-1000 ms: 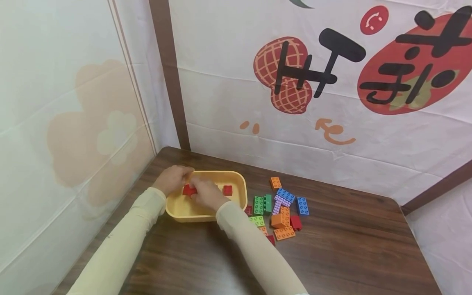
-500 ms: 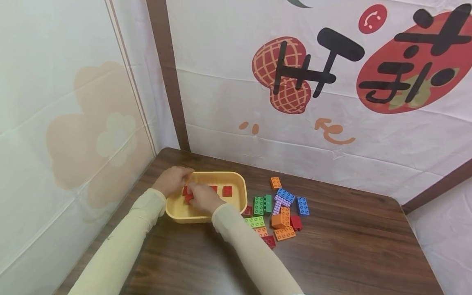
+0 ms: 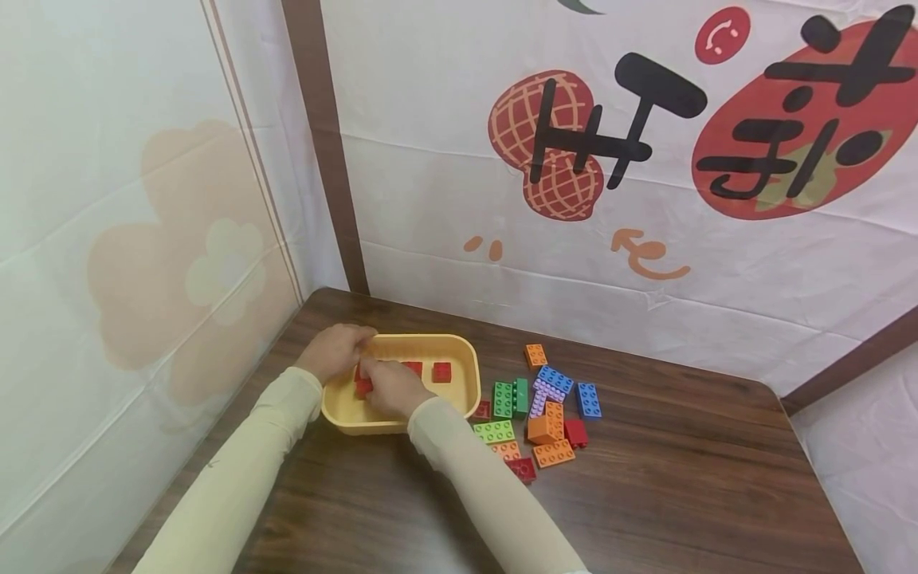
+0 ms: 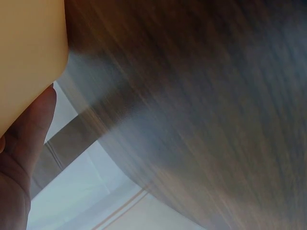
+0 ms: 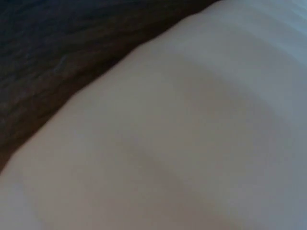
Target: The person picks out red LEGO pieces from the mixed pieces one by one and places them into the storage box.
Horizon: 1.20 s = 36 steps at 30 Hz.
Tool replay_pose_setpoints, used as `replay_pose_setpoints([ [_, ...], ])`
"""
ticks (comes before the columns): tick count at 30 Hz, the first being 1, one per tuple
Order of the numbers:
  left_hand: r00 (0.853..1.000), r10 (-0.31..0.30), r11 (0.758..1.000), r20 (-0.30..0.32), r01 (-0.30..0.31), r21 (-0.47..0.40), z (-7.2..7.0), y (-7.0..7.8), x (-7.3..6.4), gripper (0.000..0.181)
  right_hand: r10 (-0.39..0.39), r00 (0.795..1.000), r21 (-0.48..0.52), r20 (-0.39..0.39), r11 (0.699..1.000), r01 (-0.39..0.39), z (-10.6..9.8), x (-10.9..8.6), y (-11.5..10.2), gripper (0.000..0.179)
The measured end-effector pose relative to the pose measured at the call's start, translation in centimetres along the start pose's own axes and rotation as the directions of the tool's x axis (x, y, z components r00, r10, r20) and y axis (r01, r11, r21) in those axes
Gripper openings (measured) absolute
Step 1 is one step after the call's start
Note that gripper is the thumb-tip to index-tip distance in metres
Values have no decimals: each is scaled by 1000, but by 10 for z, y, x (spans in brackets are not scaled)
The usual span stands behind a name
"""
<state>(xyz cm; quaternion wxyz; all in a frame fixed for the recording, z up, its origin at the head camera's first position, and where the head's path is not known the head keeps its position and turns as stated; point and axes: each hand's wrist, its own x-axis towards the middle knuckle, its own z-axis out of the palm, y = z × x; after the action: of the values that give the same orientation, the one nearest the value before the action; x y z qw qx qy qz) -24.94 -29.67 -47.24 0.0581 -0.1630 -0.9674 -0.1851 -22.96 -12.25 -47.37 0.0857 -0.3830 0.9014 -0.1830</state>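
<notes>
In the head view a yellow plastic bin [image 3: 402, 424] stands at the left back of the table. My left hand [image 3: 335, 351] grips its left rim; the left wrist view shows those fingers [image 4: 36, 124] against the bin's outer wall [image 4: 29, 48]. Inside the bin, my right hand [image 3: 396, 387] reaches down and pinches a red toy brick [image 3: 363, 389] at its left end. Another red brick [image 3: 412, 367] lies partly behind that hand, and a small red brick [image 3: 441, 372] sits towards the right end. Only sleeve and table fill the right wrist view.
Loose toy bricks lie right of the bin: green [image 3: 504, 399], lime [image 3: 495, 432], purple [image 3: 545, 395], blue [image 3: 590, 401], orange [image 3: 554, 454] and red [image 3: 577, 434]. Fabric walls stand behind and left of the brown wooden table [image 3: 681, 478].
My right hand has shifted left and slightly down inside the bin, uncovering a red brick behind it. The left hand has stayed at the rim.
</notes>
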Motion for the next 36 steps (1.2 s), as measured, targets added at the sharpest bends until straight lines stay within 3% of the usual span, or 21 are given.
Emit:
replay_pose_setpoints([
  [14, 1000, 14, 1000, 12, -14, 9, -3, 4, 0, 38, 52, 999, 8, 15, 999, -52, -9, -9, 3, 32],
  [19, 1000, 17, 1000, 7, -17, 16, -4, 5, 1, 39, 24, 999, -64, -26, 998, -26, -17, -13, 3, 27],
  [24, 1000, 16, 1000, 9, -16, 12, -4, 3, 1, 42, 14, 997, -90, -70, 996, -21, -23, -15, 4, 35],
  [32, 1000, -9, 1000, 18, 9, 14, 0, 0, 1, 42, 51, 987, -45, -152, 997, -59, -32, -21, 7, 40],
  [36, 999, -25, 1000, 22, 24, 15, -1, 0, 1, 43, 51, 987, -90, -154, 994, -65, -37, -22, 10, 51],
])
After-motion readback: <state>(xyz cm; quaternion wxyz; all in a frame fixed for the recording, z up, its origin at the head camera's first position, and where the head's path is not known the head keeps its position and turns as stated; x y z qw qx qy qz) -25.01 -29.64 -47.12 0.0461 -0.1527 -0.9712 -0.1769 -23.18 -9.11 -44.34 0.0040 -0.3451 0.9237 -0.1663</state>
